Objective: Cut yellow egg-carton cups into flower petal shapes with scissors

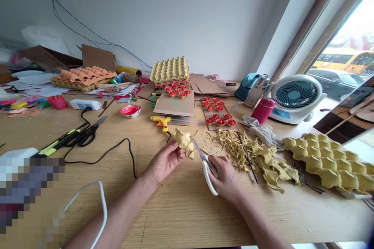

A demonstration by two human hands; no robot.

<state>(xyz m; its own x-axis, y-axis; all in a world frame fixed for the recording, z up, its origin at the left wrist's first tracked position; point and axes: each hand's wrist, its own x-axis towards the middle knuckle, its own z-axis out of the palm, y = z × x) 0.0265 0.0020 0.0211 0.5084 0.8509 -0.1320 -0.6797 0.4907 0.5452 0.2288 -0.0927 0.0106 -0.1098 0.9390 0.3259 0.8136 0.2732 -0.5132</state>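
Note:
Pinched in my left hand (pixel 166 162) is a yellow egg-carton cup (pixel 181 138), lifted a little above the table. My right hand (pixel 226 175) grips white-handled scissors (pixel 209 175), whose blades point up and left toward the cup's right edge. Whether the blades touch the cup, I cannot tell. A small yellow scrap (pixel 191 151) is just below the cup. To the right of the scissors lies a heap of yellow carton trimmings (pixel 248 148). Just behind the cup rests a yellow hot glue gun (pixel 161 121).
Red paper roses (pixel 216 116) stand on cardboard (pixel 174 107) at the back. A yellow egg tray (pixel 330 159) and fan (pixel 298 97) are at right. Black scissors (pixel 87 134), a power strip (pixel 84 104), a cable (pixel 102 159) and a red paint bowl (pixel 130 111) are on the left.

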